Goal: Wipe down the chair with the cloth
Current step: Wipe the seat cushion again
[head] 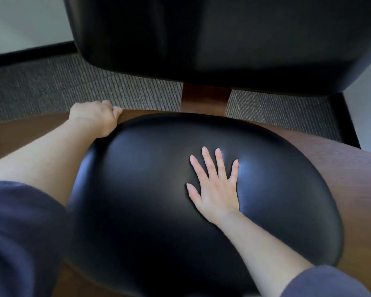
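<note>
The chair fills the view: a glossy black padded seat cushion (150,189) on a brown wooden shell (341,179), with a black padded backrest (223,39) joined by a wooden post (204,101). My left hand (96,118) is curled over the seat's far left wooden rim, fingers hooked behind the edge. Flat on the cushion right of centre lies my right hand (216,185), fingers spread, with nothing under it. No cloth is in view.
Grey ribbed carpet (73,86) lies behind the chair. A dark baseboard (30,52) runs along a pale wall at the far left, and another dark strip (345,121) borders the wall at right. My dark blue sleeves fill the lower corners.
</note>
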### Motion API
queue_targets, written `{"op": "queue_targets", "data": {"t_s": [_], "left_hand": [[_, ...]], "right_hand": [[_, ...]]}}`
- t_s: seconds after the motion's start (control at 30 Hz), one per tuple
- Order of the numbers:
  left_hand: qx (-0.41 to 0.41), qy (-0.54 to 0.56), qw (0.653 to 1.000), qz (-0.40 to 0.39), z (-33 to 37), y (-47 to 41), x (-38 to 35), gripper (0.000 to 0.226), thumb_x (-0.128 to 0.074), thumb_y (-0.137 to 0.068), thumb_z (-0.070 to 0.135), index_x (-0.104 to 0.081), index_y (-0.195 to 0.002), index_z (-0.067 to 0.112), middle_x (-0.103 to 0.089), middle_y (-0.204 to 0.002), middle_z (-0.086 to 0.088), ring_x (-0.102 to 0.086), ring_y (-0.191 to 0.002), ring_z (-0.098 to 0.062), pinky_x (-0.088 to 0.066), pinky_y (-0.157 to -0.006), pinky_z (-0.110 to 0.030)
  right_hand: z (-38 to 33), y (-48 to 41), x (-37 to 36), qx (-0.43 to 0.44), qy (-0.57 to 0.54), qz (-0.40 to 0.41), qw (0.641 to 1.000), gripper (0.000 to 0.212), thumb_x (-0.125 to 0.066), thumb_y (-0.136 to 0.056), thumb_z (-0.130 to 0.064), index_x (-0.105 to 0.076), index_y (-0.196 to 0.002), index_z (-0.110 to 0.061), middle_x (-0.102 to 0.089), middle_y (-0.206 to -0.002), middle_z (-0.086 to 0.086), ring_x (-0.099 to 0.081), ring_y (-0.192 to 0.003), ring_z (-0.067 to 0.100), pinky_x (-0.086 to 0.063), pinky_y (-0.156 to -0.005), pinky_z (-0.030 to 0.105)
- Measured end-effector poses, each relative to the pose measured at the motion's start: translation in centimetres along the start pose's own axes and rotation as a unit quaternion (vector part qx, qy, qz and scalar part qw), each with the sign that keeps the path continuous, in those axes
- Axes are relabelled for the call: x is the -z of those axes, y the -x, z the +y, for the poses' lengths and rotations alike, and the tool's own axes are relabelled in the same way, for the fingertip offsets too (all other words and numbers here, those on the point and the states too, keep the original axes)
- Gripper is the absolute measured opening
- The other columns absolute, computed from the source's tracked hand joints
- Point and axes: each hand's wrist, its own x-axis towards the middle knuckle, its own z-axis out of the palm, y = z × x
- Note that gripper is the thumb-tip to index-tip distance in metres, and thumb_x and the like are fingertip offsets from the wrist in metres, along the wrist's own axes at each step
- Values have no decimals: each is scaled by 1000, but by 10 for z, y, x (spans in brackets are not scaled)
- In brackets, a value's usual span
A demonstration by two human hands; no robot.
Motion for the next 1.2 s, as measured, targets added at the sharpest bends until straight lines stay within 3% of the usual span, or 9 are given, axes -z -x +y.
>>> {"op": "queue_targets", "data": {"t_s": [0.2, 0.37, 0.63, 0.97, 1.1, 1.2], "left_hand": [[44, -3, 999, 18, -36, 24, 7, 57, -22, -103, 46, -50, -130, 5, -55, -132, -22, -52, -121, -38, -35, -98, -43], [69, -10, 997, 34, -65, 43, 8, 57, -21, -103, 46, -50, -129, 4, -57, -128, -21, -54, -117, -38, -35, -96, -43], [109, -19, 991, 77, -114, 87, 10, 55, -24, -104, 44, -48, -125, 0, -57, -123, -23, -55, -110, -39, -37, -89, -43], [224, 70, 960, 150, -162, 160, 6, 50, -38, -102, 42, -49, -113, -6, -58, -113, -29, -57, -102, -45, -38, -80, -44], [294, 164, 922, 191, -169, 200, -1, 48, -44, -101, 41, -49, -113, -5, -58, -111, -29, -57, -100, -47, -43, -82, -50], [364, 273, 867, 204, -167, 233, -14, 45, -45, -101, 40, -47, -115, -3, -58, -115, -27, -58, -103, -47, -44, -82, -51]], "right_hand": [[-1, 3, 6, 7, 13, -44, 999, 67, -18, -94, -59, -20, -154, -29, -10, -164, 5, -3, -151, 34, -6, -113, 69], [0, 0, 21, 12, 44, -109, 993, 73, 10, -88, -62, 17, -153, -30, 25, -161, 2, 24, -147, 34, 6, -113, 67], [-51, -7, 41, -55, -30, -159, 985, 75, -13, -96, -66, 16, -154, -27, 29, -159, 8, 26, -146, 35, 4, -114, 66], [-151, 0, 85, 27, -147, -165, 975, 64, -27, -103, -51, 3, -156, -33, 12, -164, -4, 12, -151, 25, -3, -117, 62], [-171, 8, 93, 71, -126, -250, 957, 70, -33, -100, -56, 6, -155, -36, 21, -162, -4, 15, -150, 29, -11, -115, 65], [-179, 16, 90, 79, -102, -270, 954, 79, -40, -98, -57, 11, -154, -36, 27, -160, -1, 16, -149, 34, -23, -113, 64]]}}
